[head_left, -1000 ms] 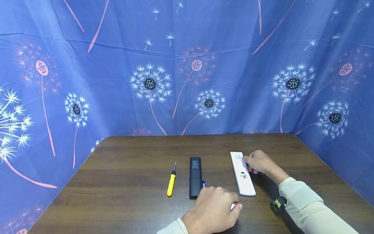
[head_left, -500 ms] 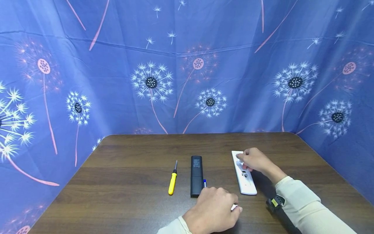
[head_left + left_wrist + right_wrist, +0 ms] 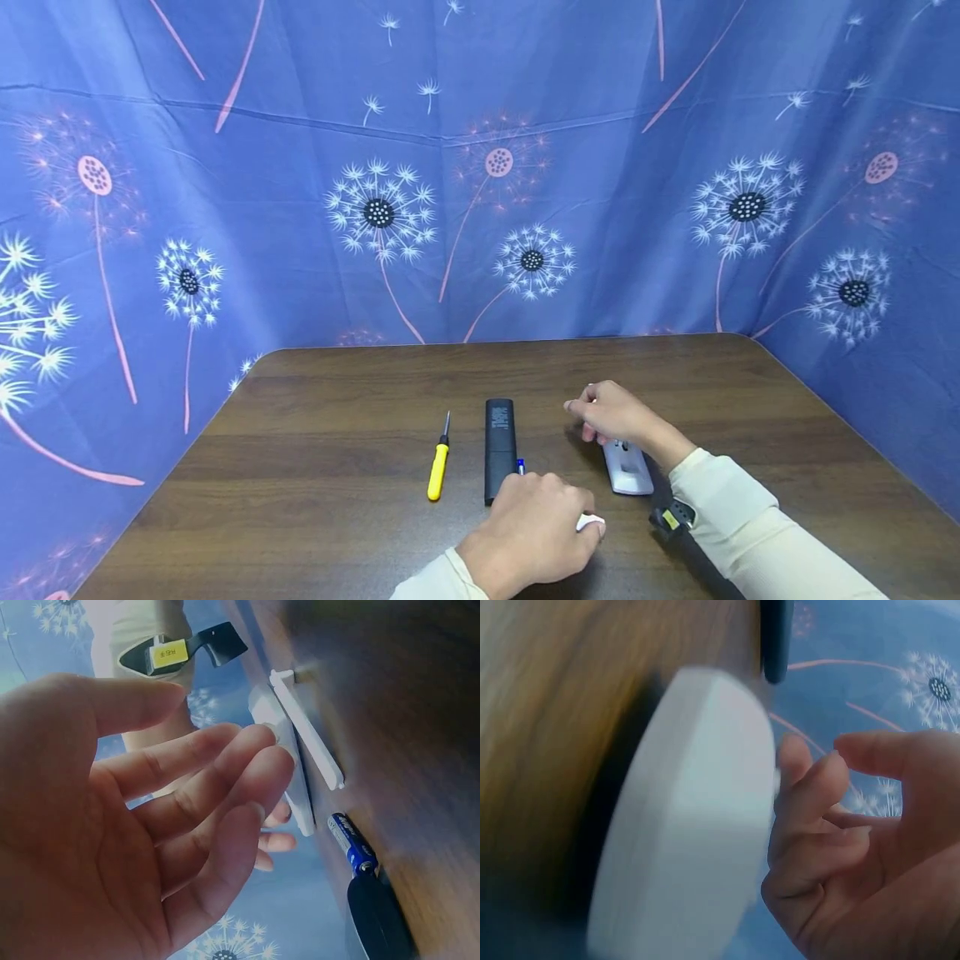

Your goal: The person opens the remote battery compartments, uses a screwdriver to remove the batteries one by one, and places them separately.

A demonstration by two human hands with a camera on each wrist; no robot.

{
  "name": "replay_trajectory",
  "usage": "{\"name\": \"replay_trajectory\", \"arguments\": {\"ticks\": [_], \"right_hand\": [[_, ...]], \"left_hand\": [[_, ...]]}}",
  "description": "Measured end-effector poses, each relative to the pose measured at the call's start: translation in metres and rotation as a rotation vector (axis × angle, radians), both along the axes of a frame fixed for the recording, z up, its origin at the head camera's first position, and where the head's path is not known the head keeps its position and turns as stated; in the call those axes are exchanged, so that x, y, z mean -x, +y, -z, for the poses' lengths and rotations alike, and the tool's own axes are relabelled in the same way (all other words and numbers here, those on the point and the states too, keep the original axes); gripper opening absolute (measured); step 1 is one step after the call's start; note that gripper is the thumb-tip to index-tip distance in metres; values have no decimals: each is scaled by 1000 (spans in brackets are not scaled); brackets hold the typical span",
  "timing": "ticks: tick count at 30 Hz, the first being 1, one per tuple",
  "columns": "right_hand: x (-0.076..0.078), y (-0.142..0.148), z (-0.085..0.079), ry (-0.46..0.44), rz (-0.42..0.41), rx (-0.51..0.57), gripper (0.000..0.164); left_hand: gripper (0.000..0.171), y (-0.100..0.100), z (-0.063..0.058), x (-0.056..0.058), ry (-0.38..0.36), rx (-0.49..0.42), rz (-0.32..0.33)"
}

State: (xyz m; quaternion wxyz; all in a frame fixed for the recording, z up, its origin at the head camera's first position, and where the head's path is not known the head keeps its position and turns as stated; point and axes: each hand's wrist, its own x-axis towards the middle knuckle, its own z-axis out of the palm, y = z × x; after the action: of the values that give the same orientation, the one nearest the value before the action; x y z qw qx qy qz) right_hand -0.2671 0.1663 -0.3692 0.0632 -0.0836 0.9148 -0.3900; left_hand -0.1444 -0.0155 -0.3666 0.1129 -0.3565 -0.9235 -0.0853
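Note:
A white remote control (image 3: 628, 473) lies on the table, its recessed middle showing and its far part hidden under my right hand (image 3: 621, 417). In the right wrist view the remote (image 3: 694, 802) is blurred, beside my loosely bent fingers; nothing is seen held in them. My left hand (image 3: 531, 529) stays over the near part of the table, fingers relaxed and holding nothing in the left wrist view. Beyond its thumb shows a narrow white cover (image 3: 311, 735). A blue battery (image 3: 352, 844) lies beside the black remote control (image 3: 499, 442), partly hidden by the left hand in the head view.
A yellow-handled screwdriver (image 3: 437, 471) lies left of the black remote. The brown wooden table (image 3: 337, 400) ends at a blue curtain (image 3: 300, 208) with dandelion prints, behind and at both sides.
My right hand has moved left, from the white remote's right edge across it, and now covers its far part. The left hand stays nearly still. The head view shifts slightly.

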Motion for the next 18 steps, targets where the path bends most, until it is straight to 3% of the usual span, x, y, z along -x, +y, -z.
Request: {"name": "replay_trajectory", "arguments": {"ticks": [8, 18], "right_hand": [[1, -26, 4, -4, -61, -23, 24], [1, -48, 7, -9, -113, -59, 18]], "left_hand": [[32, 0, 0, -1, -8, 25, -16], [34, 1, -1, 0, -39, 44, -8]]}}
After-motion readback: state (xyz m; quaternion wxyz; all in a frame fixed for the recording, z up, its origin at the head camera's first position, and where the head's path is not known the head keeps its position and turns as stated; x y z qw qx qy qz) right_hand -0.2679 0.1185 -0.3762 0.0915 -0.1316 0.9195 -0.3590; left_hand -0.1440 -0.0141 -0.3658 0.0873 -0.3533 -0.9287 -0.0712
